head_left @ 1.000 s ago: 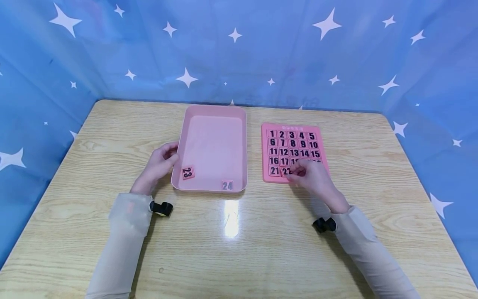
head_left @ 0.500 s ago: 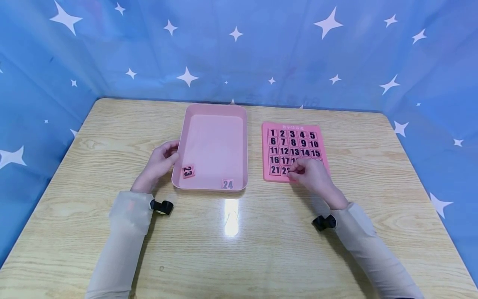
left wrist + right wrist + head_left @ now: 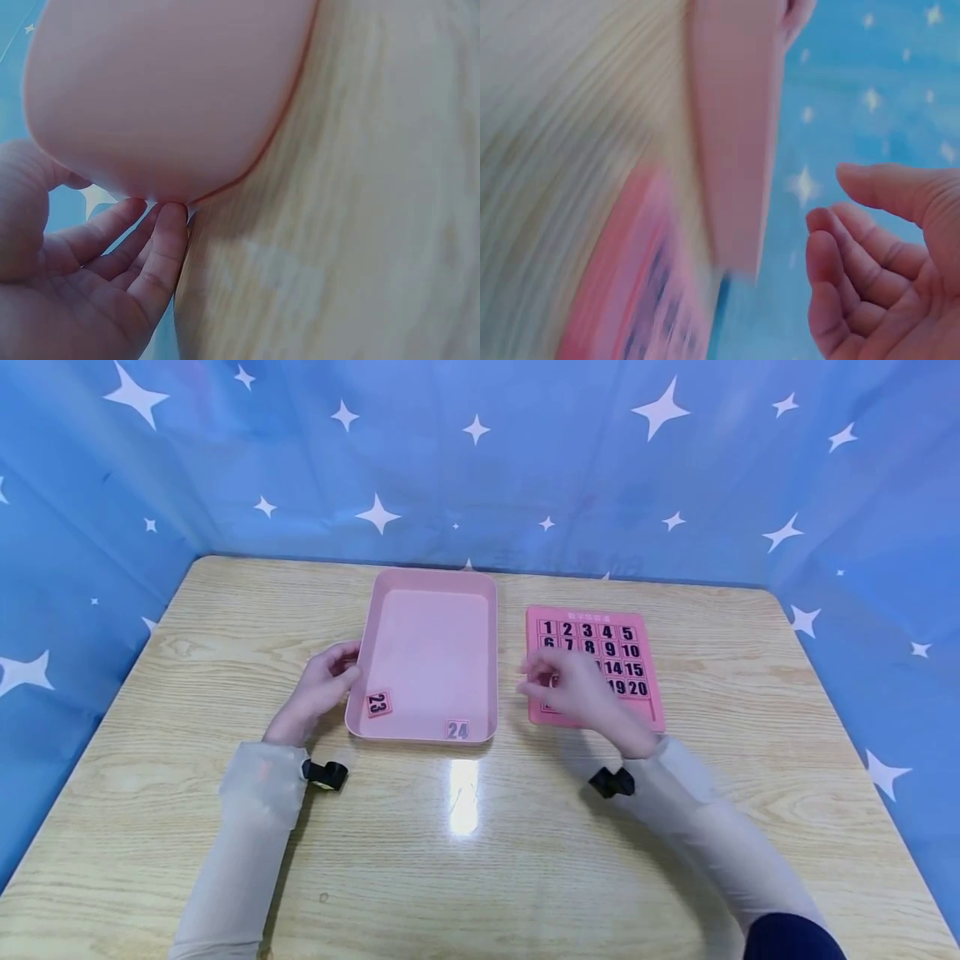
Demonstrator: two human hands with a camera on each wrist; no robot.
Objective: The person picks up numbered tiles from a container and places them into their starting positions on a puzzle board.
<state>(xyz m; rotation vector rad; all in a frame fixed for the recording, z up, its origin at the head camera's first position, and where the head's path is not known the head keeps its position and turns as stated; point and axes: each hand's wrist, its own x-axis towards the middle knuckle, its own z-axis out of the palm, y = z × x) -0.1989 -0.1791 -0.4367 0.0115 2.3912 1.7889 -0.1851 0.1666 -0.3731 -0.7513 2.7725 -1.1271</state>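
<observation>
My left hand (image 3: pixel 318 689) rests at the left side of a pink tray (image 3: pixel 491 652). In the left wrist view its fingertips touch the tray's outer wall (image 3: pixel 165 112). Inside the tray lie a number 23 tile (image 3: pixel 378 703), turned sideways, and a number 24 tile (image 3: pixel 457 729). My right hand (image 3: pixel 573 689), blurred, is over the left part of a pink number puzzle board (image 3: pixel 534 618) and covers some of its lower-left tiles. Its thumb and fingers are apart with nothing between them in the right wrist view. The board's bottom row shows a bare stretch at right.
The tray and board sit side by side on a wooden table (image 3: pixel 465 893), with a narrow strip of wood between them. A blue curtain with white stars (image 3: pixel 480 468) hangs behind the table and along both sides.
My right hand has let go of the number 22 tile at the board's bottom row and moved left, toward the tray. My left hand and the tray keep their places.
</observation>
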